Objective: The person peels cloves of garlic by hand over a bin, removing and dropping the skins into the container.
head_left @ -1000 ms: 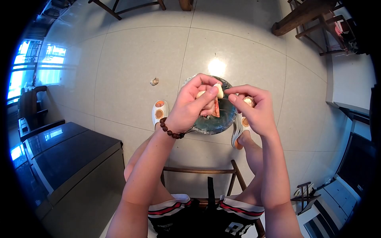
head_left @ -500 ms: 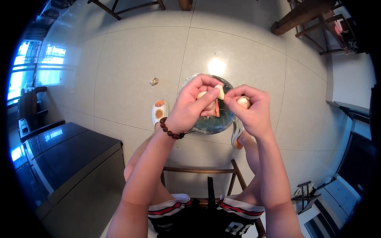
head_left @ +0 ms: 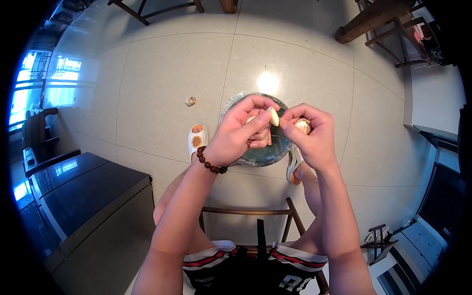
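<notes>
Between the thumb and fingers of my left hand (head_left: 241, 130) is a pale garlic clove (head_left: 274, 117), its tip toward the other hand. Another pale piece shows in that palm, mostly hidden by the fingers. My right hand (head_left: 314, 132) is closed, with a garlic bulb (head_left: 303, 126) tucked in its palm. Its thumb and forefinger are pinched together close beside the clove; whether they hold a bit of skin I cannot make out. Below both hands stands a round bin (head_left: 265, 160) with a dark lining and a clear plastic edge. Something reddish in it is partly hidden by my left hand.
A small garlic piece (head_left: 190, 101) lies on the tiled floor (head_left: 172, 69) left of the bin. My feet in white sandals (head_left: 197, 137) flank the bin. A dark glossy cabinet (head_left: 93, 187) stands at left, a wooden chair bar (head_left: 246, 211) crosses between my legs, and wooden furniture (head_left: 373, 22) is at upper right.
The clove has tilted and sits slightly lower, showing more of its smooth side. My left fingers have shifted a little around it. My right hand has barely moved.
</notes>
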Tool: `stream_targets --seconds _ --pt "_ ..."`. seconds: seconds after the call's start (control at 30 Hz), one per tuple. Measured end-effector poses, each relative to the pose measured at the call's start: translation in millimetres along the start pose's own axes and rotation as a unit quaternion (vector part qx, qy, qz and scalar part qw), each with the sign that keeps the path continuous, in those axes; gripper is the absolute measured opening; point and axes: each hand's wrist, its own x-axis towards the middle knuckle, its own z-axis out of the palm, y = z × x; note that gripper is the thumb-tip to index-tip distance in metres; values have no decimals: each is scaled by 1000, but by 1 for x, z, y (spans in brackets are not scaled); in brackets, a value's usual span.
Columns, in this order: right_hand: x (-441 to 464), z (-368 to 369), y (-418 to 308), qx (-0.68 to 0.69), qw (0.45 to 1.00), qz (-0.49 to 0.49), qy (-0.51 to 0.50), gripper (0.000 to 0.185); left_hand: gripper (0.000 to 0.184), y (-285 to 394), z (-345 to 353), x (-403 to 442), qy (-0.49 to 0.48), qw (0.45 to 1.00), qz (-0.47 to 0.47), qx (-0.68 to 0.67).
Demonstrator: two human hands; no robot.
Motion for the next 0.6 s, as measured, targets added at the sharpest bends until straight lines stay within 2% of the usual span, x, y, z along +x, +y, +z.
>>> stream_targets --seconds 0.13,0.6 --pt "-1 3 2 1 1000 -8 16 3 23 -3 1 1 -11 1000 6 -22" --pt "-1 5 1 -35 999 -33 22 5 27 -5 5 0 22 999 16 40"
